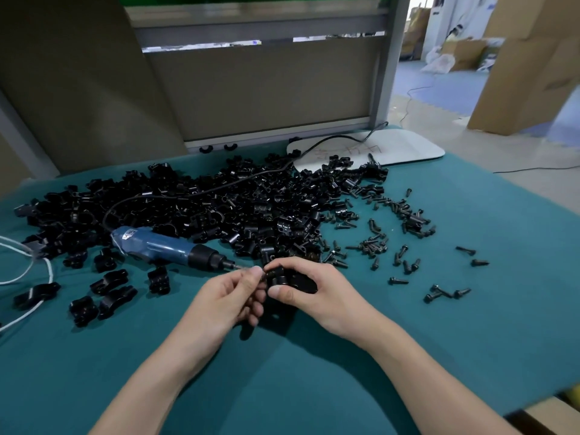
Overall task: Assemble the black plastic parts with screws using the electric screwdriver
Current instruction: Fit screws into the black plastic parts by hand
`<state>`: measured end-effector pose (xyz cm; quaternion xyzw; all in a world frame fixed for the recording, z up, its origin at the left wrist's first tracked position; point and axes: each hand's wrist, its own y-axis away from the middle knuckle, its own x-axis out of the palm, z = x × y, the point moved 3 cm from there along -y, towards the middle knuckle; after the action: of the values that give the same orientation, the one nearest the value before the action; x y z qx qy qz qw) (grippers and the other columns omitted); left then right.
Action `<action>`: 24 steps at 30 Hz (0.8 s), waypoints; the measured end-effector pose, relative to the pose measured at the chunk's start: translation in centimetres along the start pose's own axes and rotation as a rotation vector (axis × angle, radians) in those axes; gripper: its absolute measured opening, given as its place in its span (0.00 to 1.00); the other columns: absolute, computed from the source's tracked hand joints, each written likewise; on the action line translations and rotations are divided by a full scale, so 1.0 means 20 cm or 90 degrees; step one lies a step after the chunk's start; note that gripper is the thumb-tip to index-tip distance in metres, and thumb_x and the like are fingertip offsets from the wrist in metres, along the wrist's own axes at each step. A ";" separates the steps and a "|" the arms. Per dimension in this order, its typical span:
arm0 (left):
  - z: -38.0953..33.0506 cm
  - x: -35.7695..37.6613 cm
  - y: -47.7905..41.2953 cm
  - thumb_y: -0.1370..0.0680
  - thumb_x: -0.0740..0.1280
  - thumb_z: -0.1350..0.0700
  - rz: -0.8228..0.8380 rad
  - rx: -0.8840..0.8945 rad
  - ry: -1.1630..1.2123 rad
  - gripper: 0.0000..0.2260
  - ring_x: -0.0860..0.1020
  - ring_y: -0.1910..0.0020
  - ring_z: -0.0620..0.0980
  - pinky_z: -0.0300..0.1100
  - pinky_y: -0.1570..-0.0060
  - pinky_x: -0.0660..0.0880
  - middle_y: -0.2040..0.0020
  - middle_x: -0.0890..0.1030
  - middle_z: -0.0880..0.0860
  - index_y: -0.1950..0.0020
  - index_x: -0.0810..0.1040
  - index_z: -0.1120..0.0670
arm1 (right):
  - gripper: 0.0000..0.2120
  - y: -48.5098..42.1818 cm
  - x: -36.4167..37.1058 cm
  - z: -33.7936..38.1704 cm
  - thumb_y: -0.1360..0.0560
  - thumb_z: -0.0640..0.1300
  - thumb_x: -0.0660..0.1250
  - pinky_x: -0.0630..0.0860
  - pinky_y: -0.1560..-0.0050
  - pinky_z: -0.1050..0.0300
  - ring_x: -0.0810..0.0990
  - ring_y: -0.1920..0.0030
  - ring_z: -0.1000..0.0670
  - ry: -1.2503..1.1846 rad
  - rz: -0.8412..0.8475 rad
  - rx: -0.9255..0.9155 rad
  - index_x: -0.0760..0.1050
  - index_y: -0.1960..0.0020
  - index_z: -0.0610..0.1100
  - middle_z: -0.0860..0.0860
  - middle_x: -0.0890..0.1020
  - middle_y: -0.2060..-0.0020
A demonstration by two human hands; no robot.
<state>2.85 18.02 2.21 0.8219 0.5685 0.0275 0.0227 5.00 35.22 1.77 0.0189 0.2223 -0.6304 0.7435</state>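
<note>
My right hand [317, 293] grips a black plastic clamp part [290, 279] just above the teal table cover. My left hand [233, 296] pinches a small black screw [265, 275] against the left end of that part. The blue electric screwdriver [166, 246] lies on the cover to the left of my hands, its bit pointing right toward my left fingertips; neither hand holds it. A large pile of black plastic parts [194, 208] fills the middle of the table. Loose black screws [395, 243] are scattered to the right of the pile.
Several assembled-looking black pieces [106, 293] lie at the left. A white cord [28, 274] loops at the left edge. The screwdriver's black cable [219, 183] runs over the pile to a white board [395, 146] at the back. A grey partition [257, 89] stands behind.
</note>
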 end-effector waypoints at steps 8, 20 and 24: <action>0.00 -0.01 -0.01 0.22 0.69 0.63 -0.072 0.147 -0.144 0.03 0.80 0.63 0.42 0.33 0.60 0.78 0.61 0.84 0.47 0.51 0.80 0.56 | 0.10 0.00 -0.01 -0.01 0.20 0.45 0.72 0.82 0.46 0.55 0.84 0.52 0.55 -0.099 0.006 0.051 0.82 0.39 0.46 0.54 0.86 0.53; -0.05 0.23 -0.06 0.21 0.65 0.46 -0.087 0.259 -0.359 0.05 0.80 0.56 0.41 0.31 0.57 0.74 0.54 0.82 0.37 0.46 0.76 0.39 | 0.15 0.04 -0.29 0.03 0.23 0.42 0.69 0.83 0.48 0.52 0.85 0.44 0.43 -0.637 -0.251 0.004 0.79 0.38 0.38 0.42 0.85 0.43; -0.11 0.58 -0.14 0.17 0.64 0.48 0.061 0.302 -0.531 0.03 0.78 0.54 0.38 0.33 0.52 0.72 0.53 0.81 0.39 0.44 0.75 0.42 | 0.20 0.22 -0.63 -0.02 0.25 0.45 0.69 0.84 0.50 0.55 0.86 0.46 0.44 -0.674 -0.468 -0.038 0.77 0.37 0.36 0.45 0.86 0.44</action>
<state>4.16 29.95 4.51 0.7708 0.4632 -0.4334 0.0594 7.67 47.86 4.81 -0.3928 -0.1647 -0.7616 0.4884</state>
